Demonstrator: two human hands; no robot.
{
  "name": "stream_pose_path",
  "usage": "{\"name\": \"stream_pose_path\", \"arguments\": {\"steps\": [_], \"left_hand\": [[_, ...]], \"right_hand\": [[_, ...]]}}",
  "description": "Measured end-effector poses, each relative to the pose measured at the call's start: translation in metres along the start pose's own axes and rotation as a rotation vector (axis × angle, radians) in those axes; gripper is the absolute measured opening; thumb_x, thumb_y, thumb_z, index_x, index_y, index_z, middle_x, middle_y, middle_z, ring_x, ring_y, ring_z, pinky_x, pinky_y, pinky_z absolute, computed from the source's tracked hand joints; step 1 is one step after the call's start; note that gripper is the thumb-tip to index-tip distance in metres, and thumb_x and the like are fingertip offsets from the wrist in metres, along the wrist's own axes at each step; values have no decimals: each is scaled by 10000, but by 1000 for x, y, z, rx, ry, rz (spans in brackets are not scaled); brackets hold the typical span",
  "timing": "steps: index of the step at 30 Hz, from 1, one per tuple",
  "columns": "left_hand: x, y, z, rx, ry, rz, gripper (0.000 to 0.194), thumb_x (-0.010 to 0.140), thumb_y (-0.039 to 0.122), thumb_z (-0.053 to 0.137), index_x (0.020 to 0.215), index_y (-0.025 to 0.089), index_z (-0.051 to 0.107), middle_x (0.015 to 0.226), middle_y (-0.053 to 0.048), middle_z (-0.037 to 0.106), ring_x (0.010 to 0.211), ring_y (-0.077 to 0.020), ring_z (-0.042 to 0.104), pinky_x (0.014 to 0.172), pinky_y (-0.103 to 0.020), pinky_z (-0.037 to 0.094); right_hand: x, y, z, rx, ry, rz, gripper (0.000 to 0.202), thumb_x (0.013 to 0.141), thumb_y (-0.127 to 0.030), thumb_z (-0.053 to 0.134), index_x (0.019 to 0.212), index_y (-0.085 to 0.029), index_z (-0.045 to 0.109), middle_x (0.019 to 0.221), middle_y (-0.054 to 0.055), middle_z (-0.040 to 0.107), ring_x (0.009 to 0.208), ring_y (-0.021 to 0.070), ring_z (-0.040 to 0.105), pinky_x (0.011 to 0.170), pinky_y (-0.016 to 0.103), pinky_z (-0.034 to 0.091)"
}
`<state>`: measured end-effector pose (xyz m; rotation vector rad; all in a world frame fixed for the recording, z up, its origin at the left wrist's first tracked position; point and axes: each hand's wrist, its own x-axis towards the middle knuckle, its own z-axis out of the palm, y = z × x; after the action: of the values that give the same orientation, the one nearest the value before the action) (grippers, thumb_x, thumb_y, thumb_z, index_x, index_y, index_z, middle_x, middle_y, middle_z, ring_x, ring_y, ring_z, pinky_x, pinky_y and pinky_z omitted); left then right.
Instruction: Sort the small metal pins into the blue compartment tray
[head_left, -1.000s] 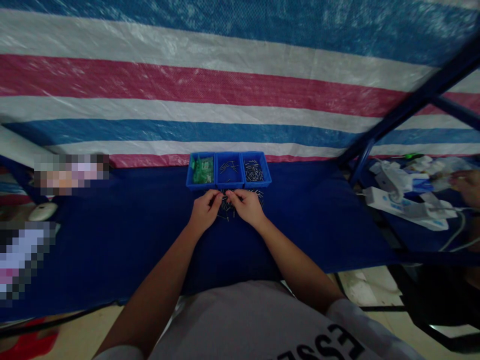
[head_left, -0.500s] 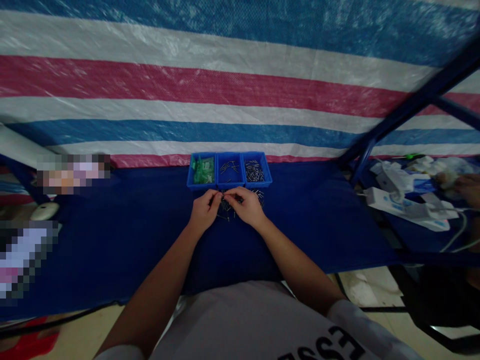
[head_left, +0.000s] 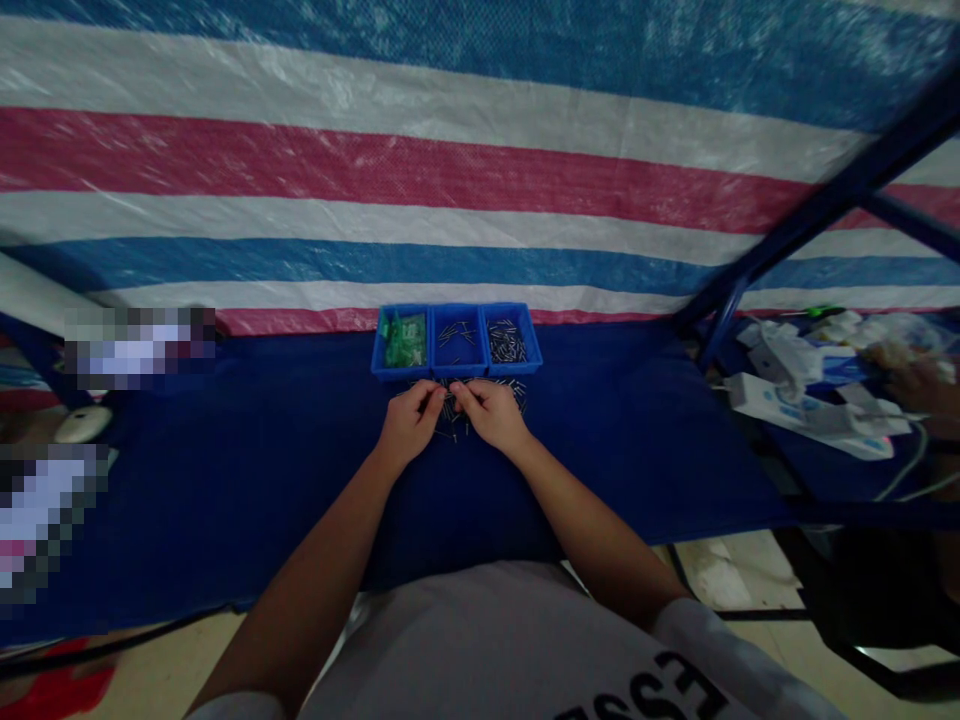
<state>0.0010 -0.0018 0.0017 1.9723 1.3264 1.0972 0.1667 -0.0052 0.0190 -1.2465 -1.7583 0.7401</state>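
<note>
My left hand (head_left: 409, 422) and my right hand (head_left: 491, 415) meet fingertip to fingertip in front of the blue bins, thumbs against fingers in a pinch. Whatever sits between the fingertips is too small and dark to make out. Under and around the hands lies a loose pile of thin metal screws or pins (head_left: 453, 432), partly covered by the fingers. Just beyond, the right bin (head_left: 537, 350) holds many short dark metal pieces. A few longer thin ones lie in the middle bin (head_left: 459, 352). Green plastic packets (head_left: 405, 342) fill the left bin.
A blue cloth (head_left: 247, 470) covers the table, with a striped plastic sheet (head_left: 450, 170) behind it. To the right stand a blue metal frame (head_left: 795, 235) and a white power strip (head_left: 814, 418) with cables. Far right, another person's hand (head_left: 926, 395) is blurred.
My right fingertips have shifted slightly, still meeting the left ones. The bins and pile look the same; the view has moved a little.
</note>
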Motion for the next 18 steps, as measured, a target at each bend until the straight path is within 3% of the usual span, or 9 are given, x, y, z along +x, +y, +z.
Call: {"name": "stream_pose_path", "arguments": {"steps": [5,18], "left_hand": [[1,0,0,19,21,-4,253,927,365,464,837,180,611,603,31,583,526,-98,540,544,-218,404],[0,-1,0,-1,16,-6,261,927,372,470,835,174,613,608,31,579,532,-95,538,550,-213,405]], "right_hand": [[1,2,2,72,37,-16,118,864,-290,626,866,-183,676,764,15,674,672,129,607,623,239,473],[0,0,1,43,-17,-84,97,875,-249,594,850,-176,654,771,20,641,692,132,581,646,248,450]]}}
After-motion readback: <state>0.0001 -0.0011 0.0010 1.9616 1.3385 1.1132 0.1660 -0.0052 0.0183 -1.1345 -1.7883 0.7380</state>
